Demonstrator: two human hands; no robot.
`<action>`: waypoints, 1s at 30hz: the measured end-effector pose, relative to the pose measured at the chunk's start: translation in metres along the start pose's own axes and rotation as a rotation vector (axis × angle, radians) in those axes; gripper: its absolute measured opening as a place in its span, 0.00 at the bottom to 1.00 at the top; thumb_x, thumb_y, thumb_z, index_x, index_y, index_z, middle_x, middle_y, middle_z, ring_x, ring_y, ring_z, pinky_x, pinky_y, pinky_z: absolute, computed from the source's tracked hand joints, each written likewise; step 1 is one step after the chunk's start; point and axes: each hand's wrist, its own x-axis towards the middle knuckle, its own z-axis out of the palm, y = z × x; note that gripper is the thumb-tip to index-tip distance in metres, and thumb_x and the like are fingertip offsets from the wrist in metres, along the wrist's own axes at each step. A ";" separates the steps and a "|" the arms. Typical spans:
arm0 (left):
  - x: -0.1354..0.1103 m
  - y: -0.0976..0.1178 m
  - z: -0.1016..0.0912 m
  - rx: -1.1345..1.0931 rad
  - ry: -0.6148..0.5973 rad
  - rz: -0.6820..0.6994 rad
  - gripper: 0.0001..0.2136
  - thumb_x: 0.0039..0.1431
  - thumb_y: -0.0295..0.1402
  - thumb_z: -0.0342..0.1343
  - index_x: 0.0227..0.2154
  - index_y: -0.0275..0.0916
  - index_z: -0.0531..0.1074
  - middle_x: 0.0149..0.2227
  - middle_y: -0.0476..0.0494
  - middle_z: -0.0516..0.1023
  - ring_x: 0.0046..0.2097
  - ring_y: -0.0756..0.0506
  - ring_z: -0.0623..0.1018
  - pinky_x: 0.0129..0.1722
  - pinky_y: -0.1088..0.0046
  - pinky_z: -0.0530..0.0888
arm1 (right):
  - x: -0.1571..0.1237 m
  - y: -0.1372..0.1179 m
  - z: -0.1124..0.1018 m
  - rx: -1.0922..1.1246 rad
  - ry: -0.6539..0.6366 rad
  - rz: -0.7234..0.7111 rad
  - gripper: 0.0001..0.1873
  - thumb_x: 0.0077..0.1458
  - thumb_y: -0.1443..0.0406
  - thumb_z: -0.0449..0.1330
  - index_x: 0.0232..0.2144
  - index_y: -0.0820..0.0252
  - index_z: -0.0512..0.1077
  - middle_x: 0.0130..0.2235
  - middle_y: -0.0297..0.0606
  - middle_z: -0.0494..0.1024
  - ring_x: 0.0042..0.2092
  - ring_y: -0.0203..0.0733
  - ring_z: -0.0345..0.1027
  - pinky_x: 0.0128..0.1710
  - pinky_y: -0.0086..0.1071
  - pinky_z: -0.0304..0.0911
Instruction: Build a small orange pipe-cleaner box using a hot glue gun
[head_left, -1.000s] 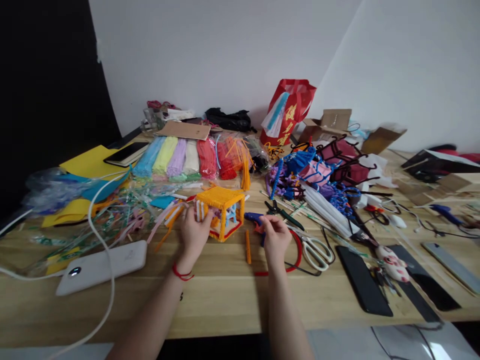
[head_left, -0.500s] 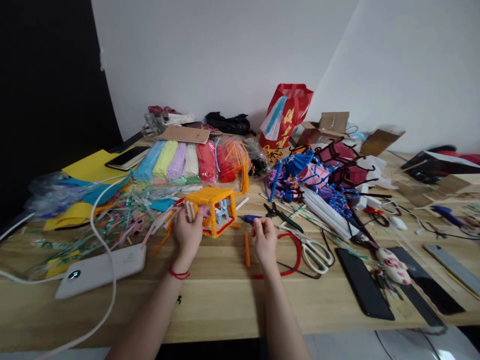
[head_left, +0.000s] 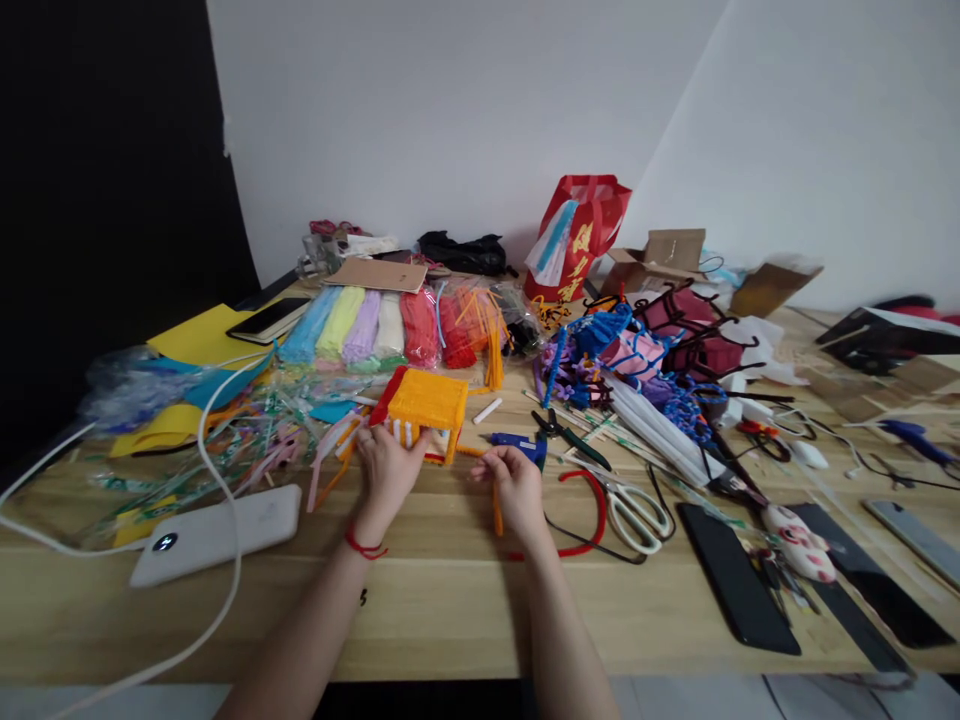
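My left hand [head_left: 390, 470] is closed around the near left side of a small house model [head_left: 429, 398] made of fuzzy pipe cleaners. Its roof is yellow-orange, with a red edge at the left and white bars below. The roof's top faces me and hides most of the inside. My right hand [head_left: 514, 490] pinches with thumb and fingertips at the end of a short orange pipe-cleaner piece [head_left: 470, 451] beside the house. Another orange piece [head_left: 498, 512] lies partly under that hand. Just beyond it is a blue glue gun [head_left: 517, 442].
White-handled scissors [head_left: 637, 515], green-handled pliers [head_left: 577, 440] and a curved red pipe cleaner [head_left: 600, 500] lie right. Bundled coloured pipe cleaners [head_left: 367, 325] stand behind. A white power bank [head_left: 217, 535] with a cable is left; a black phone [head_left: 739, 575] lies right.
The house has tipped so its roof now faces me and its open front shows less. My right hand has moved left to the orange piece beside it. The view has shifted slightly.
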 end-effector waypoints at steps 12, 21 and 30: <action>-0.038 -0.005 -0.069 -0.051 -0.138 0.089 0.08 0.58 0.35 0.51 0.38 0.41 0.72 0.29 0.45 0.79 0.27 0.45 0.77 0.27 0.70 0.70 | -0.022 -0.015 0.023 0.153 -0.340 0.204 0.23 0.48 0.45 0.62 0.26 0.58 0.63 0.13 0.22 0.67 0.09 0.27 0.52 0.09 0.20 0.42; -0.038 0.041 -0.066 -0.544 -0.335 0.468 0.09 0.59 0.31 0.53 0.40 0.41 0.74 0.40 0.43 0.80 0.41 0.46 0.79 0.41 0.70 0.77 | -0.020 -0.016 0.024 0.438 -0.350 0.399 0.19 0.44 0.54 0.67 0.20 0.61 0.66 0.10 0.19 0.56 0.10 0.22 0.41 0.09 0.21 0.33; -0.038 0.039 -0.042 -0.553 -0.166 0.613 0.06 0.61 0.31 0.53 0.35 0.41 0.76 0.36 0.45 0.81 0.41 0.47 0.80 0.45 0.68 0.77 | -0.011 -0.015 0.004 0.514 -0.348 0.517 0.16 0.43 0.61 0.67 0.20 0.60 0.62 0.13 0.17 0.52 0.12 0.22 0.36 0.09 0.19 0.36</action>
